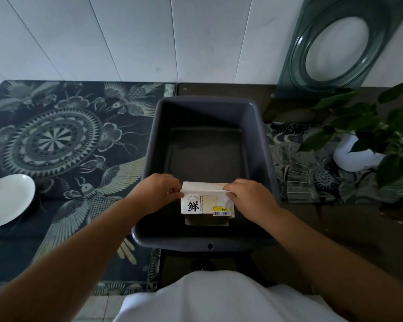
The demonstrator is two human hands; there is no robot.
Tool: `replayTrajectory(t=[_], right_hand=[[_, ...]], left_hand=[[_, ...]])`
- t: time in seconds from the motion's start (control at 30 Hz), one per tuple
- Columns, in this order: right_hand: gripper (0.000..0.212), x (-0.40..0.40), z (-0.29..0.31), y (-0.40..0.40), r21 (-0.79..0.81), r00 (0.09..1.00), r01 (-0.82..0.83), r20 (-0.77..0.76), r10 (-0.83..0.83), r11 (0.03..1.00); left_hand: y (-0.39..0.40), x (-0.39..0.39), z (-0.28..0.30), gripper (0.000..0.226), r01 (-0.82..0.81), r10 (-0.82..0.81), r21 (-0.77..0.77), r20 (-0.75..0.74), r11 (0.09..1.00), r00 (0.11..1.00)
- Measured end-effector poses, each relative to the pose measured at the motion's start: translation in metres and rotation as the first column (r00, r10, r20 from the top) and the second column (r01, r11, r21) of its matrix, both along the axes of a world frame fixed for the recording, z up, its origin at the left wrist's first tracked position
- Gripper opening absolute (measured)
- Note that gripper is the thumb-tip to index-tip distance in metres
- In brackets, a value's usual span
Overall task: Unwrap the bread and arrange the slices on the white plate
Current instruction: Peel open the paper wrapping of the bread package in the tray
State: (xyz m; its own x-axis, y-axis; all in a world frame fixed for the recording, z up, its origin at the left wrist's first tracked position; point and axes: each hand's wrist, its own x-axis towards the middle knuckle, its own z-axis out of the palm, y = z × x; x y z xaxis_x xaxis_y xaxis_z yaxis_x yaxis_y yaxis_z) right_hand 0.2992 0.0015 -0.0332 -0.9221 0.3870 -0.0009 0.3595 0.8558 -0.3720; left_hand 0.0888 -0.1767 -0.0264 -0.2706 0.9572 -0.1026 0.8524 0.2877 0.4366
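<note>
A white bread package (pixel 206 204) with a black character and a yellow barcode label stands upright in the near end of a grey plastic tub (pixel 154 145). My left hand (pixel 157 191) pinches the top left corner of the wrapper. My right hand (pixel 248 197) pinches the top right corner. The wrapper's top is folded shut between my hands. A slice of bread shows through the package window. The white plate (pixel 6 201) lies at the far left on a patterned cloth, with nothing on it.
The tub sits on a dark stand between two patterned cloths (pixel 63 140). A potted plant in a white pot (pixel 354 156) stands to the right. A green glass panel (pixel 335 47) leans on the tiled wall behind.
</note>
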Motion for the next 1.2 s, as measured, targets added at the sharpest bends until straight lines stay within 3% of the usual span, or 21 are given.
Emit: replayTrajectory(t=[0.13, 0.3, 0.43, 0.53, 0.7, 0.83, 0.97, 1.07, 1.2], right_hand=[[0.019, -0.002, 0.001, 0.002, 0.027, 0.999, -0.040, 0.017, 0.039, 0.999], [0.018, -0.005, 0.000, 0.007, 0.056, 0.997, -0.071, 0.030, 0.069, 0.996], [0.019, -0.006, -0.002, 0.013, 0.082, 0.995, -0.100, 0.022, 0.099, 0.992], [0.019, -0.006, -0.004, 0.016, 0.094, 0.994, -0.113, 0.021, 0.111, 0.989], [0.018, -0.005, -0.007, 0.016, 0.085, 0.992, -0.122, 0.000, 0.122, 0.989], [0.022, -0.001, -0.012, 0.011, 0.019, 0.993, -0.037, -0.109, 0.039, 0.999], [0.037, 0.007, -0.016, 0.004, 0.064, 0.992, -0.032, -0.120, 0.040, 0.997], [0.029, 0.008, -0.015, 0.002, 0.096, 0.989, -0.086, -0.109, 0.096, 0.992], [0.012, 0.006, -0.007, 0.008, 0.010, 0.981, -0.058, -0.184, 0.059, 0.998]], left_hand=[[0.001, 0.008, -0.006, 0.022, -0.138, 0.139, 0.022, -0.045, 0.990, 0.989], [0.003, 0.018, -0.011, 0.014, -0.299, 0.299, 0.030, -0.022, 0.954, 0.954], [0.003, 0.020, -0.008, 0.012, -0.221, 0.226, 0.117, -0.031, 0.968, 0.974], [0.007, 0.020, -0.004, 0.017, -0.131, 0.135, 0.098, -0.040, 0.987, 0.990], [0.009, 0.026, -0.008, 0.012, -0.199, 0.201, 0.075, -0.009, 0.977, 0.980], [0.006, 0.031, -0.009, 0.013, -0.225, 0.225, 0.064, -0.004, 0.972, 0.974], [0.000, 0.037, -0.011, 0.028, -0.115, 0.141, 0.116, -0.244, 0.987, 0.959], [0.003, 0.037, -0.008, 0.034, -0.025, 0.065, 0.110, -0.377, 0.994, 0.924], [0.005, 0.030, -0.004, 0.024, 0.003, 0.054, 0.161, -0.348, 0.987, 0.936]])
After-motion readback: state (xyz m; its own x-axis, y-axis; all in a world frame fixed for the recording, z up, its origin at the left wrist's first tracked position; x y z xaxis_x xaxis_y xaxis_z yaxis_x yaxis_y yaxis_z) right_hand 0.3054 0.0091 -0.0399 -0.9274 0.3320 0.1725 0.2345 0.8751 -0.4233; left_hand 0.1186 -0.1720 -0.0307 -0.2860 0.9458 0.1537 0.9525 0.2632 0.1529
